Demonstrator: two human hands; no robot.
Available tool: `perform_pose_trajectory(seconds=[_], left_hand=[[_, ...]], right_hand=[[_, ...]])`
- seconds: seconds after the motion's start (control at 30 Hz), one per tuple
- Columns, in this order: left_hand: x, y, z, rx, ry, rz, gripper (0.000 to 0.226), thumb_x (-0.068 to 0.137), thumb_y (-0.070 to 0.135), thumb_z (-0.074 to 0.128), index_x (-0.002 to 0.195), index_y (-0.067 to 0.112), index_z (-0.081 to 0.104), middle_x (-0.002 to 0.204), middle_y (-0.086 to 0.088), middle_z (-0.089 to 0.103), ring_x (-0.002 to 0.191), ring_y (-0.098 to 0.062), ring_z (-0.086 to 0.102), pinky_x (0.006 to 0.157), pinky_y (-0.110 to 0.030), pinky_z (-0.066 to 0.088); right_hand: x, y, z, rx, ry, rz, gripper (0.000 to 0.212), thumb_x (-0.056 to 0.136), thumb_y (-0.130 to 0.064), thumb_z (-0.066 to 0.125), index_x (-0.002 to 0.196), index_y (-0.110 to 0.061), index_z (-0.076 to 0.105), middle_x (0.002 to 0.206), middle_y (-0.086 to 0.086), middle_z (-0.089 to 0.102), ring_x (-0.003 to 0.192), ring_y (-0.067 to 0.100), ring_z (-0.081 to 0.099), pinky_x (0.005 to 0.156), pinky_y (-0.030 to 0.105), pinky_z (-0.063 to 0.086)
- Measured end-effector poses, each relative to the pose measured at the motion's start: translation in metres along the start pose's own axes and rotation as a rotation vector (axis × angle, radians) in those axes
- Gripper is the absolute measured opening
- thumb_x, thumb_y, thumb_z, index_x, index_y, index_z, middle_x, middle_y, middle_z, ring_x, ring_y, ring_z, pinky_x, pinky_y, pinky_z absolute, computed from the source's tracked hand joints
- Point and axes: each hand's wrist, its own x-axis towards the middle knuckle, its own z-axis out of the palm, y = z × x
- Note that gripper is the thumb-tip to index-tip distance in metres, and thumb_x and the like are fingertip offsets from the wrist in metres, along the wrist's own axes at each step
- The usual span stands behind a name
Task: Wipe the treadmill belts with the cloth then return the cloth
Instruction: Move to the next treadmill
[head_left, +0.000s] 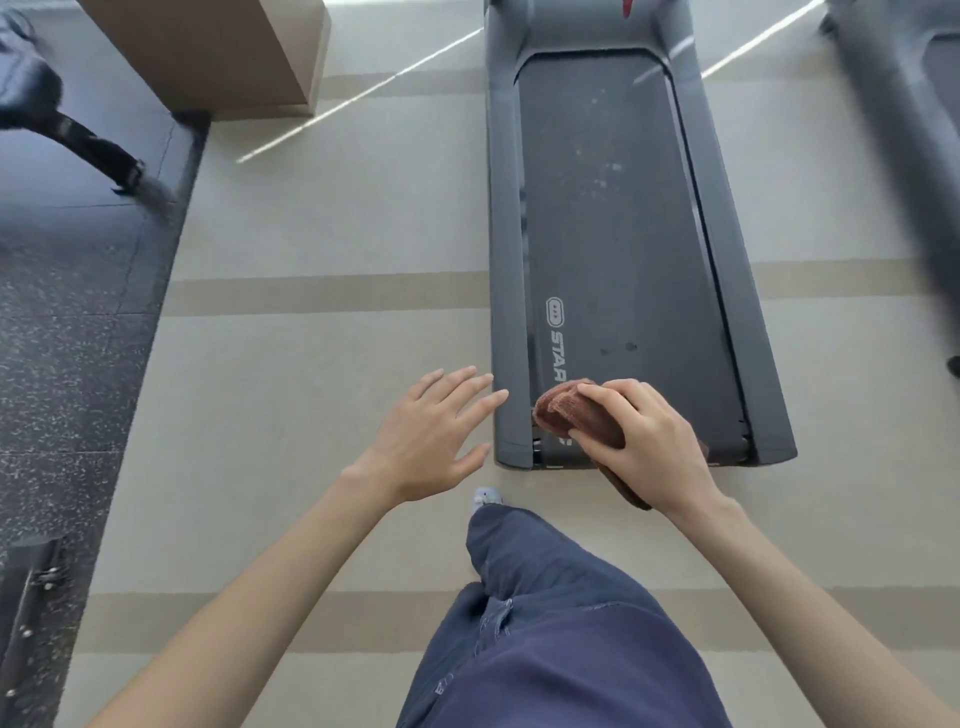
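Pale floor (322, 234) with tan stripes fills most of the view, bordered on the left by a dark speckled mat (67, 312). On the floor a grey treadmill (506, 260) runs away from the person, its black belt (613, 208) dotted with pale specks and printed near this end with white letters that begin "STAR". A second treadmill (909, 130), blurred, shows at the right edge. A brown box (218, 47) stands at the top left where floor meets mat, and beside it is someone's blurred leg (78, 135). The person's own leg (545, 623), in dark blue cloth trousers, reaches forward at the bottom. Their right hand (649, 441) is over the near left corner of the belt, its grip closed round a bunched brown cloth (576, 415) — fingers curled over the top, thumb tucked under the side. The cloth covers the end of the lettering, and a fold trails beneath the wrist past the treadmill's end. Their left hand (431, 436) is held over the floor just beside the left rail, its grip fully open — fingers straight and spread, holding nothing. A pale shoe (485, 496) tip peeks out past the knee.
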Motion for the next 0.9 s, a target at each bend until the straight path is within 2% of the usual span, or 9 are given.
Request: perform_pose_trajectory(seconds=[0.2,0.37,0.57,0.73,0.9], left_hand=[[0.049,-0.056,-0.020,-0.009,0.055,0.077,0.055,0.089,0.038,0.054,0.139,0.017,0.045,0.143,-0.009,0.045,0.135,-0.027,0.037,0.112,-0.043,0.024],[0.096,-0.087,-0.026,0.011,-0.024,0.203,0.056,0.093,0.043,0.044,0.144,0.021,0.034,0.150,-0.005,0.036,0.141,-0.023,0.027,0.115,-0.038,0.014],[0.171,-0.114,-0.034,0.026,-0.084,0.435,0.056,0.093,0.044,0.044,0.144,0.022,0.036,0.150,-0.004,0.036,0.141,-0.022,0.026,0.115,-0.039,0.016],[0.239,-0.140,-0.045,0.052,-0.137,0.667,0.055,0.092,0.043,0.046,0.142,0.022,0.039,0.147,-0.004,0.040,0.140,-0.022,0.029,0.115,-0.042,0.022],[0.307,-0.170,-0.060,0.088,-0.197,0.911,0.055,0.092,0.043,0.047,0.142,0.021,0.040,0.146,-0.003,0.041,0.139,-0.023,0.031,0.115,-0.040,0.021]], right_hand=[[0.056,-0.005,0.004,-0.008,0.033,0.075,0.043,0.076,-0.025,0.078,0.114,-0.010,0.064,0.104,0.008,0.064,0.091,0.026,0.060,0.072,0.031,0.050],[0.085,0.001,0.003,-0.025,0.098,0.162,0.043,0.075,-0.025,0.078,0.113,-0.010,0.065,0.103,0.007,0.064,0.092,0.025,0.060,0.074,0.031,0.050],[0.112,0.009,0.011,-0.081,0.153,0.325,0.042,0.075,-0.024,0.078,0.113,-0.009,0.066,0.101,0.009,0.064,0.089,0.028,0.061,0.073,0.036,0.054],[0.144,0.012,0.027,-0.136,0.268,0.505,0.043,0.074,-0.025,0.079,0.111,-0.009,0.066,0.099,0.008,0.064,0.087,0.027,0.061,0.071,0.033,0.053],[0.179,0.018,0.037,-0.163,0.338,0.759,0.041,0.077,-0.029,0.076,0.113,-0.011,0.065,0.102,0.007,0.064,0.091,0.026,0.060,0.072,0.035,0.052]])
